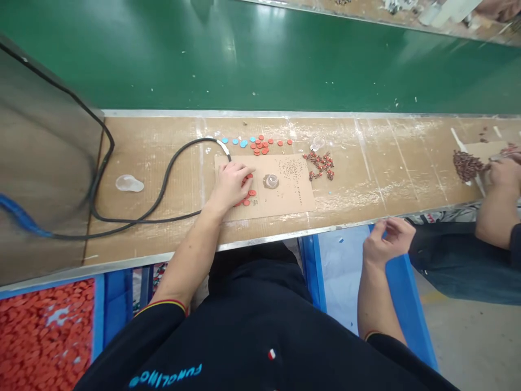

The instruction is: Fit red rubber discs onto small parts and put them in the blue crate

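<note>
My left hand (232, 187) rests at the left part of a cardboard sheet (280, 205), fingers curled round a red disc (249, 176) that shows between thumb and fingers. More red discs (252, 193) lie beside and below it. To its right on the sheet stands a small clear plastic piece (271, 181), with many tiny dark parts (291, 167) scattered farther right. My right hand (388, 239) is raised off the front edge of the bench, above a blue bin (345, 266). Its thumb and fingers are pinched together; anything between them is too small to make out.
Blue discs (243, 144) and red discs (264, 144) lie behind the sheet. Red-and-brown small parts (319, 163) are piled to its right. A black cable (163, 187) loops across the left. Red pieces fill a bin (99, 315). A co-worker's hand (504, 171) works at far right.
</note>
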Action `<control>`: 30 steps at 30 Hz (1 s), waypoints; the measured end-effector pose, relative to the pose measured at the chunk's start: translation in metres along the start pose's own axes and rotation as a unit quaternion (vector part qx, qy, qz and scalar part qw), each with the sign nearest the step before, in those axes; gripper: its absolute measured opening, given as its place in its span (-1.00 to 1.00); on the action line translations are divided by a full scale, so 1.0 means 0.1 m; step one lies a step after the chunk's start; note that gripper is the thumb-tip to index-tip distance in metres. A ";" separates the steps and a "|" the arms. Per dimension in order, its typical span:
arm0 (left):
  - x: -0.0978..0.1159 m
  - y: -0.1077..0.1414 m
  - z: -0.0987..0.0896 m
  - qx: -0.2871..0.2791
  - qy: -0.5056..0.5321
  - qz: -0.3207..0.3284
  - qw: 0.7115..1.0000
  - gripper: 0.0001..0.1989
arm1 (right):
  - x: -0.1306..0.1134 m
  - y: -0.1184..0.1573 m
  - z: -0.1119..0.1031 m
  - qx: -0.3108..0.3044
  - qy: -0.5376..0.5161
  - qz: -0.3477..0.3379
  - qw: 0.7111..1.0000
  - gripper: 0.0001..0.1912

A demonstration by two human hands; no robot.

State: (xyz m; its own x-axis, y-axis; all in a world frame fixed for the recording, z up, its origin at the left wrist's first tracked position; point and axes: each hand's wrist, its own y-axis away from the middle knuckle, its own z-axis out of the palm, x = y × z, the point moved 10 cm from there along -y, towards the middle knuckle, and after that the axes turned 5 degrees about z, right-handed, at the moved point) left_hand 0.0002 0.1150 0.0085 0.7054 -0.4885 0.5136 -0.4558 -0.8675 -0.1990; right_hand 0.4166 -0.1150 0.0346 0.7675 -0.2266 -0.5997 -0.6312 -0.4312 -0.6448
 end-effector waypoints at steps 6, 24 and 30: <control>-0.06 -0.02 -0.04 0.074 0.063 0.027 0.995 -0.64 | -0.95 -0.12 1.25 -0.250 -0.061 -0.118 0.959 -0.70; -0.15 0.03 -0.32 0.168 0.140 0.045 0.975 -0.77 | -1.10 -0.05 2.36 -0.474 -0.032 -0.132 0.870 -0.81; -0.23 0.02 -0.32 0.163 0.212 0.021 0.963 -0.87 | -1.11 -0.08 2.25 -0.471 -0.107 -0.062 0.874 -0.83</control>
State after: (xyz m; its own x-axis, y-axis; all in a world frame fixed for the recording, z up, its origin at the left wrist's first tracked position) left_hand -0.0344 0.1280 0.0233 0.3732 -0.5021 0.7801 -0.2360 -0.8646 -0.4436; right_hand 0.3113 0.1102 -0.0004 0.7209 -0.0021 -0.6930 -0.0953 -0.9908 -0.0962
